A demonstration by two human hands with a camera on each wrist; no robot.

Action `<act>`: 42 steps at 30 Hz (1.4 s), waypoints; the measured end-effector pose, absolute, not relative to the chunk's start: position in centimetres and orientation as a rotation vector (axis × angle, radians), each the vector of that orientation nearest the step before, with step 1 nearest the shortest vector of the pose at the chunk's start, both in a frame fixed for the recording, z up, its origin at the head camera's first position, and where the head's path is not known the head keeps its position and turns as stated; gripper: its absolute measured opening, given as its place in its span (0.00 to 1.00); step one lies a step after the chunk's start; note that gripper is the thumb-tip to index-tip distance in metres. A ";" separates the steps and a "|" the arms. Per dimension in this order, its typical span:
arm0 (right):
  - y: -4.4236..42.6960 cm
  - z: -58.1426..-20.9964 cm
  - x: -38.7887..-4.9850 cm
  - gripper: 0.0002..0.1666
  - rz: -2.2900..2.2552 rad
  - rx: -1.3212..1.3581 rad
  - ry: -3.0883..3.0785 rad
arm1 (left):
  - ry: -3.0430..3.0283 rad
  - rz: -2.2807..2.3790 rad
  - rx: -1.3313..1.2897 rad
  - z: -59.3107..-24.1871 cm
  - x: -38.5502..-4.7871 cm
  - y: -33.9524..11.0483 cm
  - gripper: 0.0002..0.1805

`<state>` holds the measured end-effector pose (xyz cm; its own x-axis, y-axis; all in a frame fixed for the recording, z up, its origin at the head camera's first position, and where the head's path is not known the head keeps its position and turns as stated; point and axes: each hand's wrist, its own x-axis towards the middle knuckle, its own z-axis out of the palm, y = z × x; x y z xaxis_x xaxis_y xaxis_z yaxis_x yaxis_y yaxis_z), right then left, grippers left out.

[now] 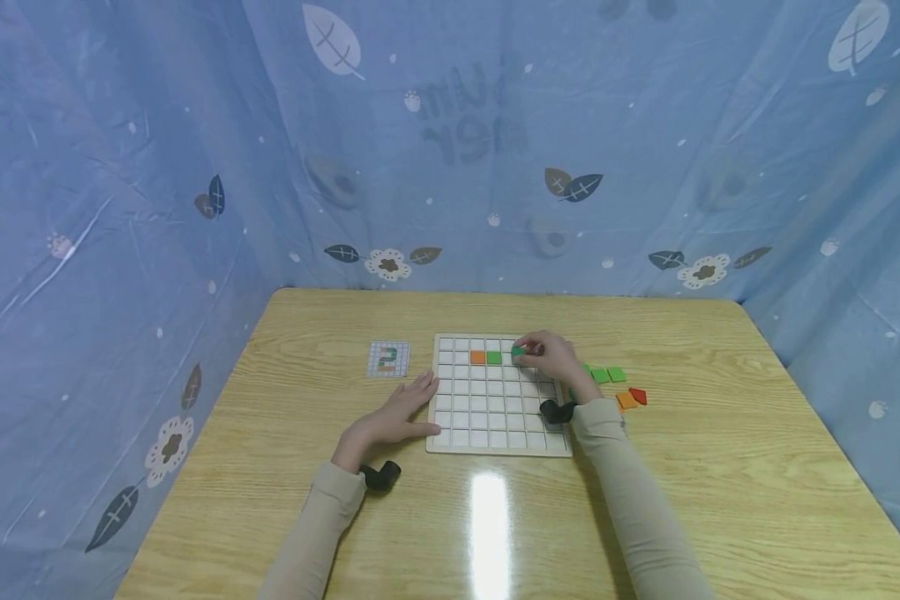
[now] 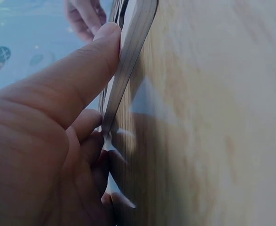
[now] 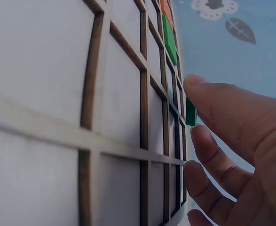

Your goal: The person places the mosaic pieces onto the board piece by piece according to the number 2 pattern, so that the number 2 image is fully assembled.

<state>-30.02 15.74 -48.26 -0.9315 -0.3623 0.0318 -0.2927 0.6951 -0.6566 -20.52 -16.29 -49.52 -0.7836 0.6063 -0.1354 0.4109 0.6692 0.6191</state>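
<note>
A white grid board (image 1: 478,402) with a wooden frame lies on the table. In its second row sit an orange square tile (image 1: 477,357) and, beside it, a light green tile (image 1: 493,357). Over the upper right of the board, my right hand (image 1: 555,360) pinches a dark green tile (image 3: 191,112) between thumb and fingers. My left hand (image 1: 393,417) rests at the board's left edge, fingers spread, the thumb (image 2: 88,70) touching the frame in the left wrist view.
Right of the board lie light green tiles (image 1: 617,374), orange tiles (image 1: 627,401) and a red piece (image 1: 638,396), partly behind my right arm. A small printed pattern card (image 1: 387,359) lies left of the board. A blue patterned curtain (image 1: 450,150) stands behind the table.
</note>
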 end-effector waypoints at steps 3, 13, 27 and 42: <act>15.6 -48.4 -30.0 0.17 -1.055 -0.549 2.789 | 2.552 0.827 0.804 -49.5 -20.5 -16.2 0.46; 15.0 -48.8 -30.0 0.16 -1.041 -0.601 2.811 | 2.547 0.825 0.783 -49.5 -20.5 -16.0 0.47; 14.4 -48.5 -29.6 0.16 -1.036 -0.574 2.788 | 2.552 0.829 0.788 -49.6 -20.6 -16.2 0.47; 14.3 -48.7 -29.5 0.16 -1.030 -0.564 2.809 | 2.548 0.809 0.771 -49.7 -20.7 -16.2 0.47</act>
<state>-29.55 14.30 -48.69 -0.9268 -0.3740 0.0358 -0.3085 0.7031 -0.6407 -20.67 -16.22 -49.71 -0.7875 0.5936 -0.1660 0.3892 0.6876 0.6129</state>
